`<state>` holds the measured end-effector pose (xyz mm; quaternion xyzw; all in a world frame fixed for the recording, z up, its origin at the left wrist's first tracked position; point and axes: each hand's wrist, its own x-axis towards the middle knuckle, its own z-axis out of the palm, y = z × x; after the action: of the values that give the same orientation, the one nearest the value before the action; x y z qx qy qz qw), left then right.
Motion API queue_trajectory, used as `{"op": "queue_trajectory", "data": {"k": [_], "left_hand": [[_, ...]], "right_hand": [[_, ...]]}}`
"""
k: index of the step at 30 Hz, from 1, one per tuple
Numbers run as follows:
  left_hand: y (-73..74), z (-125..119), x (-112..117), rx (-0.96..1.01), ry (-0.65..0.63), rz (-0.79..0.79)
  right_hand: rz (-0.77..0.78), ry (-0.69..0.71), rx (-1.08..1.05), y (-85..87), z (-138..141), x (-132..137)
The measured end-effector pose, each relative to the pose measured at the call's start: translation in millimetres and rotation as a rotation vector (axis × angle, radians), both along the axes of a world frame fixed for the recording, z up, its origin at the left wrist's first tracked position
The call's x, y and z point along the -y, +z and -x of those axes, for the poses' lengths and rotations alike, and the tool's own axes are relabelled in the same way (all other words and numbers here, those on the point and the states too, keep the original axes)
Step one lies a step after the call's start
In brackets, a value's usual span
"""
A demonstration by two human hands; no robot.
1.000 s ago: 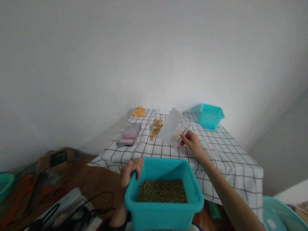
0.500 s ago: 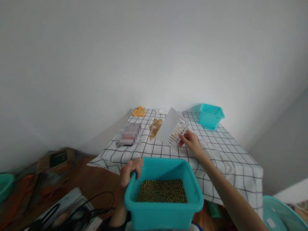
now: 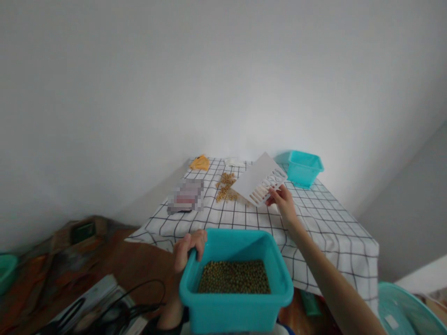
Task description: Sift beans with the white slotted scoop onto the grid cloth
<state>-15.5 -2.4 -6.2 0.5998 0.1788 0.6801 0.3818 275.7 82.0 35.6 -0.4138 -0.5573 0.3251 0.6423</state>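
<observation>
My left hand (image 3: 190, 249) is closed round the left rim of a turquoise plastic tub (image 3: 233, 309). Inside it lies a layer of small greenish-brown beans (image 3: 234, 278). My right hand (image 3: 282, 201) pinches the slotted edge of a thin white plastic sheet (image 3: 256, 177), which is tilted above the table. Just left of the sheet, a loose pile of tan beans or nuts (image 3: 225, 187) is spread on the cloth; their exact kind is too small to tell. The sheet hides part of the cloth behind it.
A black-and-white checked cloth (image 3: 216, 216) covers the table. A second turquoise basket (image 3: 305, 170) stands at the back right. An orange cloth-like item (image 3: 200, 163), a white item (image 3: 234, 162) and a blurred-out pack (image 3: 186, 195) lie on the table. Cables (image 3: 139, 304) run at lower left.
My right hand has moved the white sheet to the right and slightly up, turning it, so more of the tan pile shows. My left hand stays on the tub rim.
</observation>
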Motion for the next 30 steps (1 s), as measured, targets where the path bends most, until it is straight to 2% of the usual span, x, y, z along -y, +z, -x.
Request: {"op": "queue_trajectory", "data": {"k": [3,7,18,25,30], "left_hand": [[1.2,-2,2,0.015,0.012,0.003],[1.7,-4,3,0.037,0.021,0.006],[0.1,-2,1,0.028,0.011,0.003],[1.8,-2,2,0.015,-0.009,0.000],[2.6,-1,2,0.001,-0.011,0.001]], "right_hand": [[0.010,-0.059,-0.014,-2.2,-4,-1],[0.030,-0.056,-0.003,-3.2,-3,-2],[0.090,0.164,0.134,-3.7,2,1],[0.175,0.468,0.135,3.9,6,14],[0.164,0.398,-0.003,6.2,5,15]]}}
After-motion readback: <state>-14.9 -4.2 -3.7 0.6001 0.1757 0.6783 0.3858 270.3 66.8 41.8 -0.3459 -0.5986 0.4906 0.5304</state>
